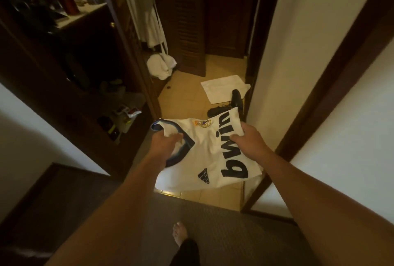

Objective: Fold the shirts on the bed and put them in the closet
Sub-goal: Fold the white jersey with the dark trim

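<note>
nearest to me, a bare foot (180, 231) and a dark trouser leg stand on the brown ribbed carpet (223, 229), right at the edge where it meets the yellow tiled floor (185, 97), so i judge i am stepping toward the closet with a load in hand.

just ahead, both arms reach out and carry the folded white football shirt with black lettering and a dark blue collar (210, 152) flat between them, in the air above the threshold. held level from two sides like this, the fold should not fall open on the way. my left hand (165, 145) curls its fingers round the collar end, thumb on top. my right hand (247, 138) grips the opposite edge beside the lettering, fingers tucked under the cloth and thumb pressing down. neither hand is loose; both are closed on the shirt.

beyond it on the tiles lie a pair of black shoes (229, 103), a flat white cloth (223, 88) and a crumpled white bundle (161, 65) under a hanging white robe (149, 9).

to the left stands the open dark wooden closet (64, 56), its shelves dim, with small items i cannot make out. i judge the shirt goes there next; which shelf has room i cannot tell.
</note>
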